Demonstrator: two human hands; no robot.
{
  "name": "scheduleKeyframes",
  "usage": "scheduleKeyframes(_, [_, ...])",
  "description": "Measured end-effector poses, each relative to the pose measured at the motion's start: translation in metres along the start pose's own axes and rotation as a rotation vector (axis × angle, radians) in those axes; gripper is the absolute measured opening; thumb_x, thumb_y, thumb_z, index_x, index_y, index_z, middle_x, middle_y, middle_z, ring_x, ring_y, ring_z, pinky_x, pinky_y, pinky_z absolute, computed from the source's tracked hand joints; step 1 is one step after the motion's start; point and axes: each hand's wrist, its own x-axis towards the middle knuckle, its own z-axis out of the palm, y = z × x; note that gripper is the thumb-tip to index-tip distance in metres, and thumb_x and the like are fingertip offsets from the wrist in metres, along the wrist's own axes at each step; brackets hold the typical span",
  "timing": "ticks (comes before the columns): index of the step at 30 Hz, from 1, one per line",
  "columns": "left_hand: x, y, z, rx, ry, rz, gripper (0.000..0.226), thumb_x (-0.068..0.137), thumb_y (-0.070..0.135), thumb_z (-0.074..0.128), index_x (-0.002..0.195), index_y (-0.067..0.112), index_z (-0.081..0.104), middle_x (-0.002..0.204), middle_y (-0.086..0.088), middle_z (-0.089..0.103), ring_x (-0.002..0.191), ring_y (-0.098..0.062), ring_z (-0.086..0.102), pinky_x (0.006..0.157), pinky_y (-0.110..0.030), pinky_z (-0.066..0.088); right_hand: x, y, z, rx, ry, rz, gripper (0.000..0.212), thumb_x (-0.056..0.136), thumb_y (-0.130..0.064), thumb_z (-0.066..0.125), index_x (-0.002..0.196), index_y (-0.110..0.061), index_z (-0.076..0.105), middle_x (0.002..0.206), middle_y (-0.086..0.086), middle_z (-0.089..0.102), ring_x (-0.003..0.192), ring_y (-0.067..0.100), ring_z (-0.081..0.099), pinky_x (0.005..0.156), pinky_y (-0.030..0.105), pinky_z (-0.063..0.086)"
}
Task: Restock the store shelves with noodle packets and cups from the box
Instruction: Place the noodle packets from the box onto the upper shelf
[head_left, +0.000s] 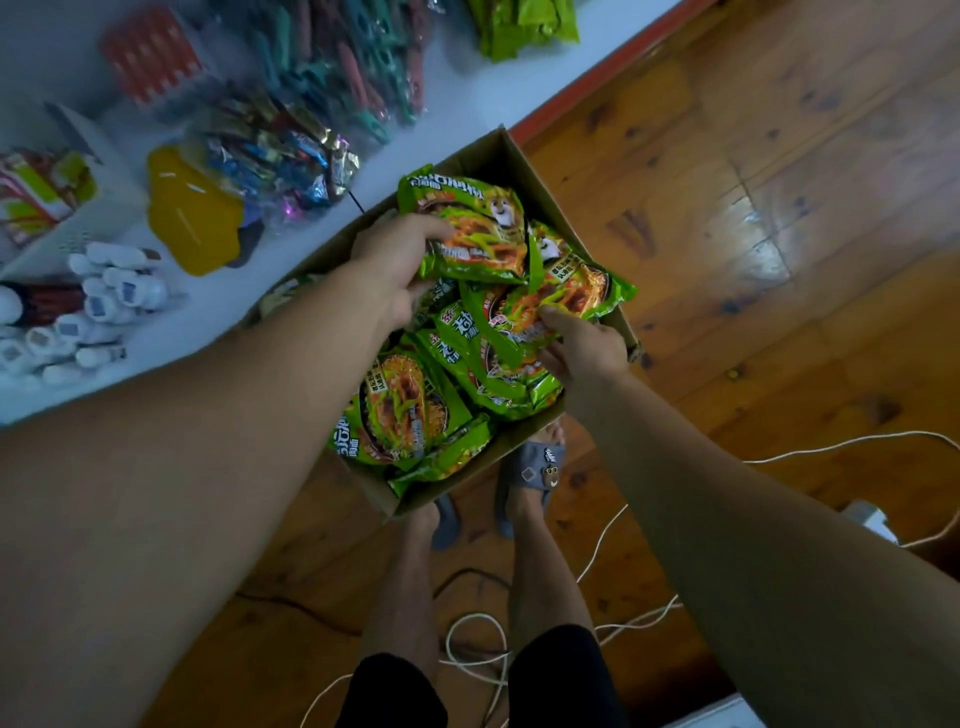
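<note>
We see a white shelf (457, 119) running along the left, crowded with bundles of coloured clothes pegs (332, 67), a bag of foil-wrapped sweets (280, 156), a yellow plastic item (192, 213), small white bottles (104, 291) and some green packs (524, 26) at the far end. To the right is the wooden floor (779, 208), with a white cable (623, 623) looping near the feet. The open cardboard box (524, 171) sits between shelf and floor, its near corner covering part of the grey slippers (535, 467). We cannot tell what it rests on.

The box is full of green noodle packets (410, 410), lying loosely at mixed angles and overlapping, printed faces up. Both hands are in the box. The left hand (400, 265) grips the upper packet (478, 228) by its left edge, thumb on top. The right hand (582, 348) pinches the right-hand packet (561, 291) at its near edge. That packet's long axis runs roughly across the picture, rising slightly to the right. The two held packets overlap at the middle.
</note>
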Motion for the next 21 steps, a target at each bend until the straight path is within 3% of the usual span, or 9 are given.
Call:
scheduleKeyframes(2, [-0.016, -0.003, -0.012, -0.055, -0.03, 0.003, 0.035, 0.082, 0.01, 0.072, 0.115, 0.017, 0.061, 0.113, -0.004, 0.07, 0.097, -0.017, 0.069, 0.089, -0.034, 0.055, -0.015, -0.001, -0.001, -0.018, 0.017, -0.035, 0.056, 0.084, -0.023, 0.077, 0.127, -0.009, 0.044, 0.121, 0.01, 0.051, 0.097, 0.021, 0.058, 0.058, 0.023, 0.05])
scheduleKeyframes(3, [-0.024, -0.004, -0.018, -0.081, -0.04, 0.013, 0.035, 0.081, 0.01, 0.072, 0.113, 0.017, 0.061, 0.115, -0.004, 0.069, 0.102, -0.019, 0.067, 0.094, -0.037, 0.053, -0.021, -0.001, -0.003, -0.032, 0.021, -0.052, 0.053, 0.083, -0.024, 0.077, 0.124, -0.009, 0.046, 0.117, 0.009, 0.052, 0.093, 0.02, 0.057, 0.055, 0.023, 0.049])
scheduleKeyframes(5, [-0.045, -0.005, -0.033, -0.146, -0.055, 0.025, 0.03, 0.08, 0.008, 0.07, 0.108, 0.016, 0.062, 0.117, -0.005, 0.067, 0.109, -0.022, 0.063, 0.094, -0.038, 0.051, -0.039, 0.001, -0.008, -0.073, 0.041, -0.09, 0.047, 0.082, -0.027, 0.078, 0.116, -0.011, 0.049, 0.108, 0.006, 0.053, 0.086, 0.02, 0.057, 0.06, 0.026, 0.053])
scheduleKeyframes(8, [-0.079, -0.002, -0.059, -0.282, -0.076, 0.04, 0.022, 0.08, 0.005, 0.067, 0.099, 0.014, 0.063, 0.121, -0.007, 0.064, 0.113, -0.023, 0.059, 0.096, -0.037, 0.048, -0.076, 0.001, -0.015, -0.121, 0.063, -0.148, 0.048, 0.08, -0.029, 0.078, 0.117, -0.013, 0.051, 0.109, 0.006, 0.061, 0.089, 0.023, 0.062, 0.079, 0.038, 0.055])
scheduleKeyframes(13, [-0.148, 0.014, -0.103, -0.463, -0.106, 0.082, 0.025, 0.077, 0.001, 0.065, 0.1, 0.012, 0.063, 0.118, -0.006, 0.062, 0.107, -0.023, 0.057, 0.085, -0.032, 0.046, -0.163, -0.007, -0.029, -0.075, 0.034, -0.275, 0.041, 0.085, -0.022, 0.075, 0.115, -0.013, 0.048, 0.104, 0.006, 0.062, 0.081, 0.017, 0.062, 0.055, 0.025, 0.049])
scheduleKeyframes(18, [-0.229, 0.04, -0.147, -0.521, -0.152, 0.158, 0.013, 0.077, 0.002, 0.065, 0.086, 0.012, 0.065, 0.119, -0.009, 0.062, 0.109, -0.026, 0.056, 0.087, -0.033, 0.045, -0.258, -0.015, -0.043, 0.02, 0.025, -0.392, 0.044, 0.081, -0.023, 0.078, 0.115, -0.014, 0.053, 0.109, 0.008, 0.066, 0.091, 0.025, 0.067, 0.067, 0.037, 0.054])
scheduleKeyframes(21, [-0.276, 0.047, -0.174, -0.57, -0.228, 0.206, 0.014, 0.079, 0.002, 0.063, 0.091, 0.008, 0.064, 0.119, -0.014, 0.062, 0.107, -0.031, 0.059, 0.089, -0.038, 0.052, -0.313, -0.02, -0.05, 0.071, 0.001, -0.455, 0.05, 0.068, -0.036, 0.08, 0.109, -0.02, 0.056, 0.113, 0.008, 0.067, 0.096, 0.031, 0.066, 0.068, 0.043, 0.045])
